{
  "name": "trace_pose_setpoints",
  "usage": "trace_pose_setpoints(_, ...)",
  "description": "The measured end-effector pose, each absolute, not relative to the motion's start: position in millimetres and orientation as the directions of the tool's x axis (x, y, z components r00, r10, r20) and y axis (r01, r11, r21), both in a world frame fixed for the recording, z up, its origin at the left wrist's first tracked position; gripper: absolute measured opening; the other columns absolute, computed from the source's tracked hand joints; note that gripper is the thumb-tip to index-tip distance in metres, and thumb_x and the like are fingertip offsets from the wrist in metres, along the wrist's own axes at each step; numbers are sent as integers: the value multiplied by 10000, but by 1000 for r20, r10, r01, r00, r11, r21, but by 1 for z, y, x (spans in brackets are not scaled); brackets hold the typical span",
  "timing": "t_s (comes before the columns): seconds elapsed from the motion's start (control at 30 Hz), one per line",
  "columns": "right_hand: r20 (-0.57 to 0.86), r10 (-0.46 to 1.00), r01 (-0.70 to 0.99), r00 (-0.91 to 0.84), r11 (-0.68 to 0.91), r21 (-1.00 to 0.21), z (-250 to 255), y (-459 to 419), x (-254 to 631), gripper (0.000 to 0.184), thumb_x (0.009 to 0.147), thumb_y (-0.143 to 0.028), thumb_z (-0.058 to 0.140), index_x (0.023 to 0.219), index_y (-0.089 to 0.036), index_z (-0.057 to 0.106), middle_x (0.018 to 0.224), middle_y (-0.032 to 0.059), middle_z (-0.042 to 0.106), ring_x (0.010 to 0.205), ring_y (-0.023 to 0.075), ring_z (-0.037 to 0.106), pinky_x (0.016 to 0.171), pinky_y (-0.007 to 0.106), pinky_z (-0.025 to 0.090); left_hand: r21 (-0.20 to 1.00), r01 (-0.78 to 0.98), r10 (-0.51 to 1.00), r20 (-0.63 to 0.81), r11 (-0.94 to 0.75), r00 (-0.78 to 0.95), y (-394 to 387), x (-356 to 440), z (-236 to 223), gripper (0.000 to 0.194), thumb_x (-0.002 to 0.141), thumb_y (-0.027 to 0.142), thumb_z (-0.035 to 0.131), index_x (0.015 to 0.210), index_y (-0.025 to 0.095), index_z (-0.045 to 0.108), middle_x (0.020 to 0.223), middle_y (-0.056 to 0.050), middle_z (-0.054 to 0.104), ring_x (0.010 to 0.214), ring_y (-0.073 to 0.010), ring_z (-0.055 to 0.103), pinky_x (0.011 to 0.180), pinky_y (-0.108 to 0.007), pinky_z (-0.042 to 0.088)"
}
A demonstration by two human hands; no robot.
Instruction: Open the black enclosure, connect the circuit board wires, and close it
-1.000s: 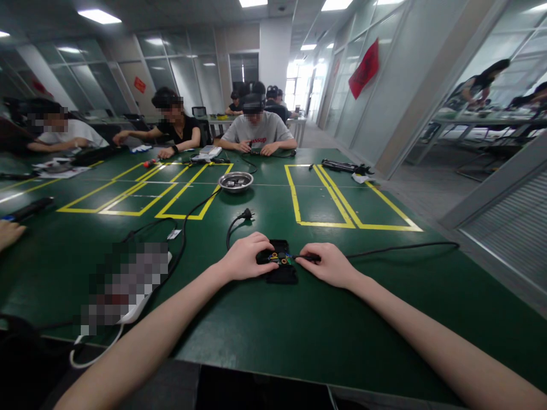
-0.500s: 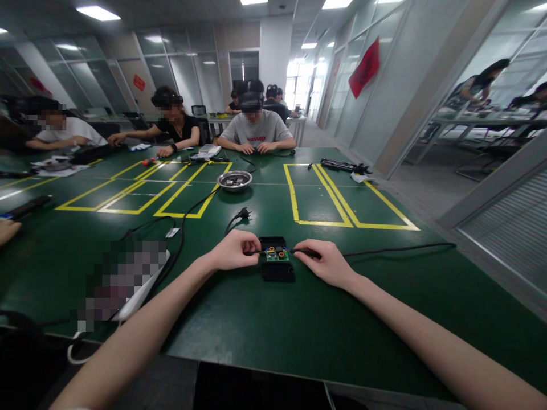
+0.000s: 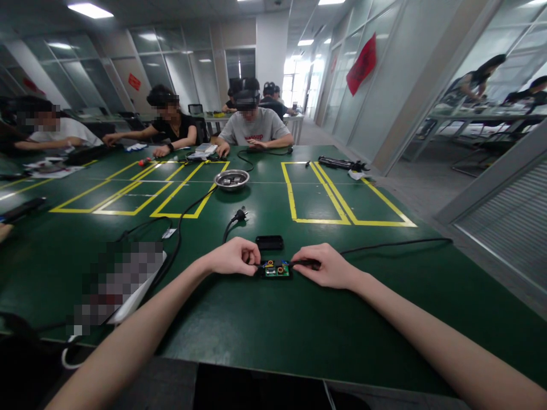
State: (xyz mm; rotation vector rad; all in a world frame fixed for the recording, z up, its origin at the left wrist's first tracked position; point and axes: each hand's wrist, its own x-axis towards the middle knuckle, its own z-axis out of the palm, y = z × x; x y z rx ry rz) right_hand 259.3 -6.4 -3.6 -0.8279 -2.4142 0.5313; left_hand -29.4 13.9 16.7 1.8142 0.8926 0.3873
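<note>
Between my hands lies a small green circuit board (image 3: 271, 271) with copper-wound coils, set over the lower black case half, which it mostly hides. My left hand (image 3: 235, 256) is closed on the black cable at the board's left end. At the right end, my right hand (image 3: 327, 266) pinches the other black cable (image 3: 397, 245), which trails off to the right across the table. Just beyond the board sits the other black case half (image 3: 269, 242), apart from it. A black power plug (image 3: 241, 215) rests past my left hand.
On the green table (image 3: 239, 324) are a metal bowl (image 3: 232, 180) with small metal parts, yellow tape outlines, and a black folded tripod-like object (image 3: 342, 164). A blurred-out device (image 3: 137, 302) lies left of my forearm. Co-workers (image 3: 254, 125) sit across the table.
My hands have moved the circuit board toward me, off the gap between the case halves and over the nearer one. The person opposite has shifted their hands.
</note>
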Motion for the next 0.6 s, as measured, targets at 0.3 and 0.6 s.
trace_pose_setpoints(0.3,403,617,497,-676,785,-369,-11,-2,258,165,968,-266,582,995,-201,731,874,62,759,698,175,705,640,271,501,868,422,783,-66,-261,619,19,-33,14,191,676,227,715,842,134,700,637,49,561,580,-81,474,530,-191,356)
trace_pose_setpoints(0.6,408,557,486,-723,830,-273,-5,1,257,170,964,-214,544,946,-187,710,839,70,718,756,195,661,688,299,497,879,389,725,-75,-276,684,18,-33,13,196,754,286,706,854,117,705,630,38,562,569,-82,483,541,-192,366)
